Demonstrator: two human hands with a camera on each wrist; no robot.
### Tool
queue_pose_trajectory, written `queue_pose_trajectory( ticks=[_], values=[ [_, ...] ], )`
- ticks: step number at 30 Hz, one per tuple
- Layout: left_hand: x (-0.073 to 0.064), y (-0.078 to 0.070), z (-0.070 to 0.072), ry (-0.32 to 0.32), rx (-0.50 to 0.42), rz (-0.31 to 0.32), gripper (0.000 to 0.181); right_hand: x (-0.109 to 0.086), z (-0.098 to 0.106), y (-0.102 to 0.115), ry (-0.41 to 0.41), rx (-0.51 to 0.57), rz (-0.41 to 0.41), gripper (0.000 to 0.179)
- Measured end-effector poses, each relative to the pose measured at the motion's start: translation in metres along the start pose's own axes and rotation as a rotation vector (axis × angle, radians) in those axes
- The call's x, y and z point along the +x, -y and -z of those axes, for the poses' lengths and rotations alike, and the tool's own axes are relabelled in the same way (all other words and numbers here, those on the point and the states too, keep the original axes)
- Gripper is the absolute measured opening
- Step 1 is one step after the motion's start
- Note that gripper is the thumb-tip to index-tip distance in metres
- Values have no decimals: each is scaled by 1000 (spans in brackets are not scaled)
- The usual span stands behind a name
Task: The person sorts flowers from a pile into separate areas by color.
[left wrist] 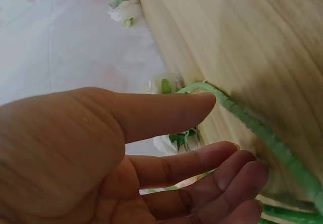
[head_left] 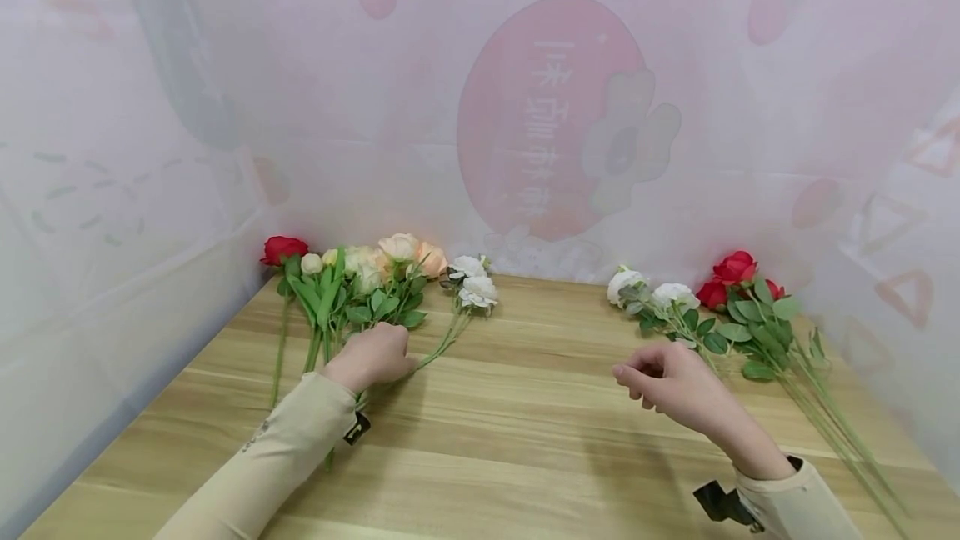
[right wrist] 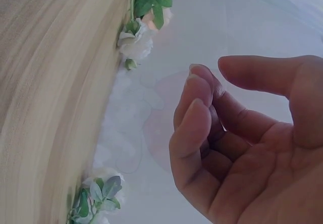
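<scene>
My left hand point(head_left: 377, 354) reaches low among the flower stems at the left of the table. In the left wrist view its thumb lies straight, the fingers bend loosely, and a gap shows between them. A green stem point(left wrist: 275, 144) passes right at the thumb tip. White artificial flowers point(head_left: 477, 290) on thin stems point(head_left: 447, 338) lean out just right of that hand. Over the table's right half hovers my right hand point(head_left: 675, 384), fingers loosely curled and holding nothing. Closest to it are other white flowers point(head_left: 675, 297) with green leaves.
Peach and cream flowers point(head_left: 401, 248) and a red rose point(head_left: 285, 250) lie at the back left. Red roses point(head_left: 735, 267) with long stems lie on the right. A printed cloth point(head_left: 420, 107) stands behind the wooden table point(head_left: 517, 390).
</scene>
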State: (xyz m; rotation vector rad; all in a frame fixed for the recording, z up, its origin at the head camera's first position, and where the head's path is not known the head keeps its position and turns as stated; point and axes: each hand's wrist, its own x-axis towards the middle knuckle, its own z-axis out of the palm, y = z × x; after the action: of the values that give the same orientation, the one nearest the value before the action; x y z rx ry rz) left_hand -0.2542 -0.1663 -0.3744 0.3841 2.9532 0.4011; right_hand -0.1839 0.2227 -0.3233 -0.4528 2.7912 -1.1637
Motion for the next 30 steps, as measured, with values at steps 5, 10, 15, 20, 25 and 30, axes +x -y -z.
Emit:
queue_pose_trajectory(
  ticks=[5,10,15,20,25,30],
  values=[
    [0,-3,-4,11,-6,12,34,0,0,1,9,-3,6,21],
    [2,-6,-7,-5,-9,9,35,0,0,0,17,-11,17,23],
    [3,-6,-9,-29,-14,-11,38,0,0,0,24,-10,21,25],
    [3,-7,-12,-41,-19,-44,40,-1,0,-1,17,-7,13,24],
    [4,-8,-15,-35,-18,-50,38,-1,-1,-1,4,-7,-6,23],
    [4,-8,-16,-36,-47,-46,38,-1,0,-1,4,-12,4,25]
  ],
)
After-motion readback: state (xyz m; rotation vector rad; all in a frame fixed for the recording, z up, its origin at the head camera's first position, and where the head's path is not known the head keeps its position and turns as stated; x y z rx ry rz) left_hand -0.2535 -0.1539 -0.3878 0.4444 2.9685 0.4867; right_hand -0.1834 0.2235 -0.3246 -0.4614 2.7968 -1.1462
